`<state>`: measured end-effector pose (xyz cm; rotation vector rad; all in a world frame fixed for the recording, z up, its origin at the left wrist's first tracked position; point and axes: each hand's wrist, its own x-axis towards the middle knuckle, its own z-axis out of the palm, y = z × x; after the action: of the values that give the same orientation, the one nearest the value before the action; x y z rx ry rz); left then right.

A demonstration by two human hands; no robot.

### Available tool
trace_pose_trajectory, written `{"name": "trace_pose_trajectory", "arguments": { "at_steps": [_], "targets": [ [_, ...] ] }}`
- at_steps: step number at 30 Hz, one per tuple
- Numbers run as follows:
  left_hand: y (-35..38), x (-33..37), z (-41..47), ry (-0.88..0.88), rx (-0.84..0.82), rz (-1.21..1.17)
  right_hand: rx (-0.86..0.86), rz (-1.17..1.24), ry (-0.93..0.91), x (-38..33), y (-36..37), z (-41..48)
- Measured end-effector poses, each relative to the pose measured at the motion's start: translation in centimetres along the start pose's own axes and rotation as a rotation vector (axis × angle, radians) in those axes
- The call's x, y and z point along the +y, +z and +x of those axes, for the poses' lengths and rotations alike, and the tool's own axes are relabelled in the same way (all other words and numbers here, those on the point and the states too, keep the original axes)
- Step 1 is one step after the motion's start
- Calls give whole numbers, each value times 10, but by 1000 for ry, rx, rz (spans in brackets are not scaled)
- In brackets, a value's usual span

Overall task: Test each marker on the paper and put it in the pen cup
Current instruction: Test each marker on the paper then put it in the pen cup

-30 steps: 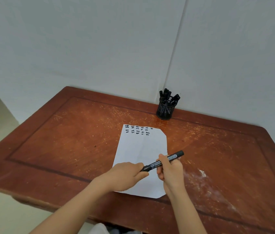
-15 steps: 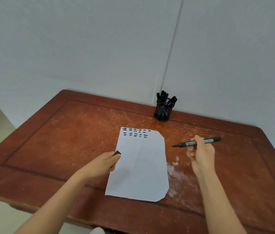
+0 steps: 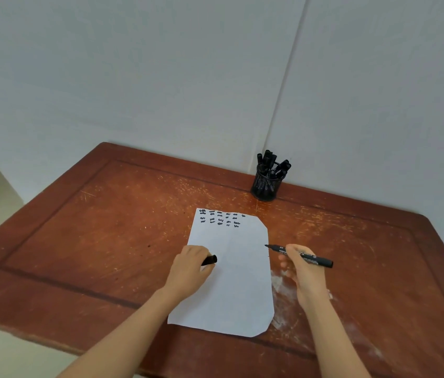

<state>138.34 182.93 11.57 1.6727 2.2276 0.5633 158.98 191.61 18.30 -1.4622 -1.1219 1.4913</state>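
Note:
A white sheet of paper [image 3: 231, 279] lies on the wooden table, with rows of black test marks near its far edge. My right hand [image 3: 304, 274] grips an uncapped black marker [image 3: 301, 255], its tip at the paper's right edge. My left hand [image 3: 191, 268] rests on the paper's left side and holds the marker's black cap [image 3: 210, 260]. A black mesh pen cup [image 3: 266, 182] with several black markers stands at the back of the table by the wall.
The reddish-brown table [image 3: 106, 227] has a raised border and a scuffed whitish patch [image 3: 283, 293] just right of the paper. White walls rise right behind the cup. The floor drops away on the left.
The cap came off the marker into my left hand. My right hand swung out to the right with the marker, then came back so the tip meets the paper's right edge.

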Motion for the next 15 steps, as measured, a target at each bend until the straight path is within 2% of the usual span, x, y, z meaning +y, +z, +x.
{"name": "trace_pose_trajectory", "arguments": {
  "at_steps": [6,10,15],
  "targets": [
    [23,-4,7,25,79,31,4,-14,83,17,8,8],
    [34,-4,3,34,-12,162,-18,-8,77,20,17,21],
    [40,-9,4,77,-9,267,-83,12,111,23,36,40]
  ]
}}
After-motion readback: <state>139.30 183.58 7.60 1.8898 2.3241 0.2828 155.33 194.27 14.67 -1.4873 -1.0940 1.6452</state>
